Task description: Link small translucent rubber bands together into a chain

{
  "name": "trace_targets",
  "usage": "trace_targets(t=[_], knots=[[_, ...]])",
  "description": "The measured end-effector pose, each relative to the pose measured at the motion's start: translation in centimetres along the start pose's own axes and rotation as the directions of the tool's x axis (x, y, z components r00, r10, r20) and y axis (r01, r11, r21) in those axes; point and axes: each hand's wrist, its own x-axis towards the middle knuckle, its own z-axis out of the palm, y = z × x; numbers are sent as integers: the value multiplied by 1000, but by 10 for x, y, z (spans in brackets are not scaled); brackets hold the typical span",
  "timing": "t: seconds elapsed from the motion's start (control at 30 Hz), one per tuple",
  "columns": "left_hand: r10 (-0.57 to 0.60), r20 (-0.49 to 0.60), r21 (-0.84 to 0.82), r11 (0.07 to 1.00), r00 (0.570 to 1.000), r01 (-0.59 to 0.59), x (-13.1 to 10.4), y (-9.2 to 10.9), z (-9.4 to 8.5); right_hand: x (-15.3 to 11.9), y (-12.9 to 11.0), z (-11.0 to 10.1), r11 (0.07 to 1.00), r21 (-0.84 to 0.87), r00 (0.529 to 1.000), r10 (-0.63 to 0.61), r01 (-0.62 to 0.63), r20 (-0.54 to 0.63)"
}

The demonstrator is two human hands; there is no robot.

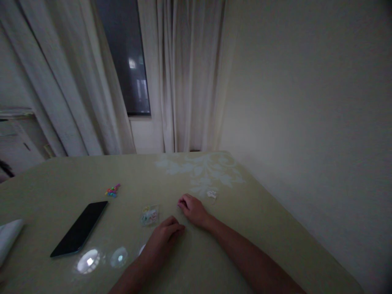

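My left hand [167, 233] rests on the table with its fingers curled and pressed together, pointing right. Just beyond it and to its left lies a small clear plastic box [150, 215] with tiny yellow, green, white and reddish pieces inside. My right hand [192, 209] is closed in a loose fist on the table, slightly farther away than the left; the two hands are apart. Whether either hand holds anything is hidden by the fingers. To the right of my right hand sits a small white item [211, 194], too small to make out.
A black tablet or large phone [80, 229] lies at the left of the table [245, 253]. Behind it is a small pile of colourful pieces [112, 190]. Something white [9, 237] is at the left edge. A wall borders the right side; curtains [190, 73] hang behind.
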Motion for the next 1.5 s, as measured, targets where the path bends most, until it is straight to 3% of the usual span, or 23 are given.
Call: trace_targets(t=[0.23, 0.5, 0.7, 0.87, 0.97, 1.1, 1.2, 1.3, 1.5], knots=[[-76, 32, 12, 997, 997, 76, 2, 7, 4, 1, 2, 1, 983, 180, 999, -44, 47, -19], [-210, 82, -24, 977, 974, 213, 2, -2, -5, -2, 2, 0, 955, 287, 997, -65, 74, -40], [-183, 87, 75, 981, 979, 176, -2, -7, 0, -2, -2, -2, 957, 286, 999, -41, 48, -32], [-129, -49, 19, 991, 990, 130, -1, -13, 3, 2, -4, -8, 926, 377, 996, 62, -31, -69], [-46, -173, -34, 999, 984, 40, 1, -15, -3, 5, -15, -24, 933, 358, 996, 50, -22, -67], [33, -298, -41, 998, 954, -47, 0, -9, -10, 4, -44, -57, 961, 263, 994, -96, 80, 48], [41, -373, -75, 994, 927, -75, 0, -2, -10, -2, -64, -80, 974, 144, 967, -197, 175, 164], [14, -435, -120, 990, 900, -74, -1, 2, -7, -10, -77, -95, 979, 41, 944, -202, 199, 262], [-37, -480, -204, 976, 876, -71, -3, 1, -4, -17, -84, -102, 973, 172, 910, -210, 156, 358]])
